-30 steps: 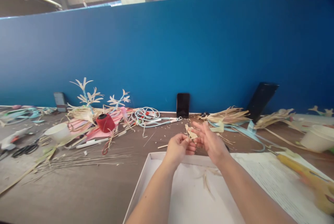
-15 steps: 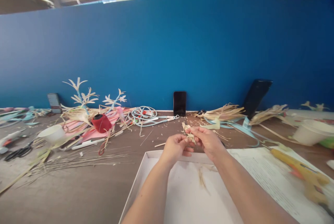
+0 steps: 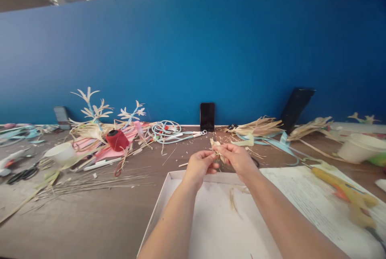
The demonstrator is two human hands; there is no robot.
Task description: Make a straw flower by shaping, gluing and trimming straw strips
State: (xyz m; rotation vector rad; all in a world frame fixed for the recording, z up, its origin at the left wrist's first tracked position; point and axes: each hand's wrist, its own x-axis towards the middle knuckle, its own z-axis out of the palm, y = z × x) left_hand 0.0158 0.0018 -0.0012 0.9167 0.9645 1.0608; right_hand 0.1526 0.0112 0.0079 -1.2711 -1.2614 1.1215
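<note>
My left hand and my right hand meet above the far edge of a shallow white box lid. Between their fingertips is a small pale straw-like flower, its strips sticking up and out. Both hands pinch it, thumbs against forefingers; the fingers hide its lower part. A few dry strips lie inside the lid. Behind the hands, a dark phone leans on the blue partition.
To the left are a red thread spool, a white cup, scissors and thin wires. On the right, a yellow glue gun rests on a printed sheet. Dried husks lie at the back.
The view has tilted slightly downward. My hands stay together on the straw-like flower, with the left fingers shifted a little.
</note>
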